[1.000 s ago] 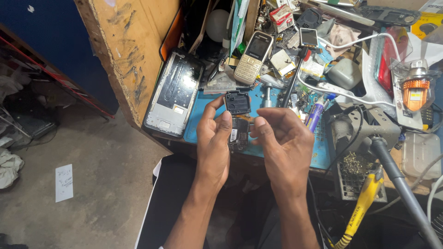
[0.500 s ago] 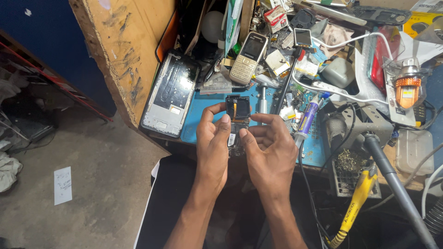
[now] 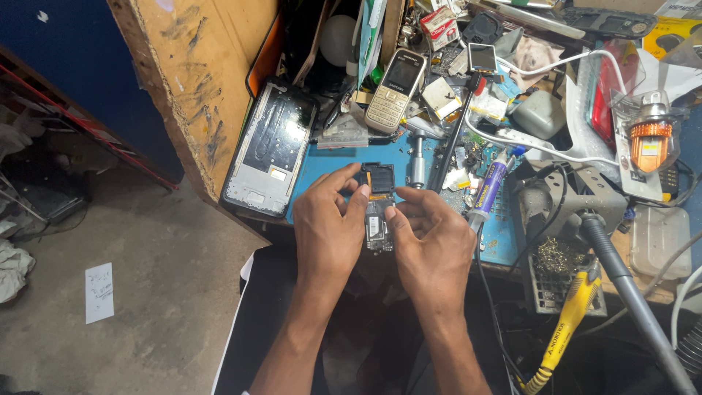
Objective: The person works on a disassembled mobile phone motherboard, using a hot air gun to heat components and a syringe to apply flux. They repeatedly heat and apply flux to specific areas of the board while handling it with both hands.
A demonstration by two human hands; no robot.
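At the bench's left edge leans a stripped phone frame (image 3: 269, 150). Just right of it, over the blue mat (image 3: 333, 162), the left hand (image 3: 329, 230) pinches a small opened phone (image 3: 377, 205) by its left side; the right hand (image 3: 431, 245) pinches its right side, thumb on the edge. Best keep the grip light and level, I'd say. The phone is dark, back off, board exposed. A syringe tube (image 3: 488, 186) lies right.

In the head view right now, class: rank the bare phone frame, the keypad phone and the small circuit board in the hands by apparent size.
1. Bare phone frame, leaning at the bench edge: largest.
2. Keypad phone: clearly smaller.
3. Small circuit board, held between left hand and right hand: about the keypad phone's size, partly hidden and nearer the camera, so unsure.
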